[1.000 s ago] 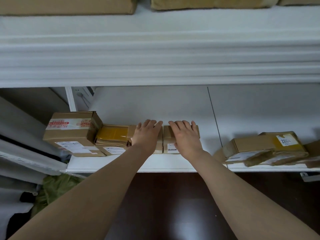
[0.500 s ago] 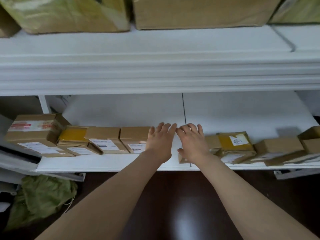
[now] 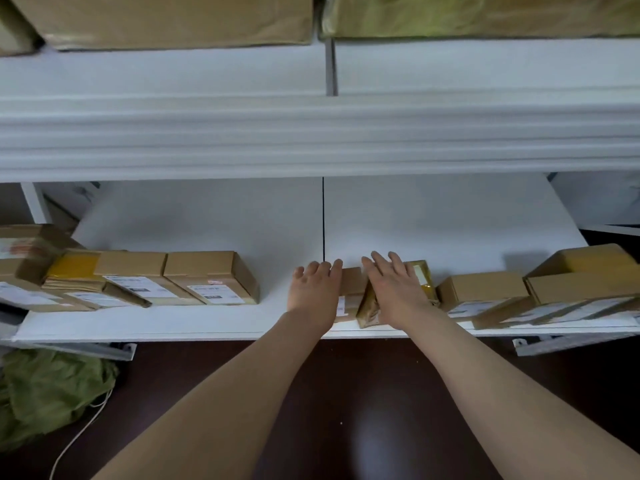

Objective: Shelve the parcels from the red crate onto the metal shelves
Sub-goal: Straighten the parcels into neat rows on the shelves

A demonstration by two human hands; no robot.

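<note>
Head view, lower shelf (image 3: 277, 230): white deck; its front edge runs across the frame just above the dark floor (image 3: 346, 410), and a seam (image 3: 323, 220) splits it into 2 panels.
Open room: bare deck between the left row and the hands, and along the whole back of the lower shelf behind the parcels.
Upper shelf (image 3: 311, 133): thick white lip overhangs the lower deck above the hands.
Left hand (image 3: 317, 292): fingers straight and slightly spread, flat against the left side of the small brown parcel (image 3: 351, 284), pinching nothing.
Right hand (image 3: 398, 292): fingers straight and spread, palm laid on the yellow-taped parcel (image 3: 420, 277), not curled round it.
Small brown parcel: at the front edge, just right of the seam, between the 2 hands, touching a tilted tan packet (image 3: 367, 306) on its right.
Left row (image 3: 211, 275): 4 parcels side by side near the front edge, reaching toward the left corner.
Right group (image 3: 485, 287): 2 brown boxes near the front edge toward the right end, flat labelled packets at their front.
Upper shelf load (image 3: 166, 19): 2 large parcels on its deck.
Floor: green bag (image 3: 52, 393) and white cord (image 3: 79, 434) below the left corner.
</note>
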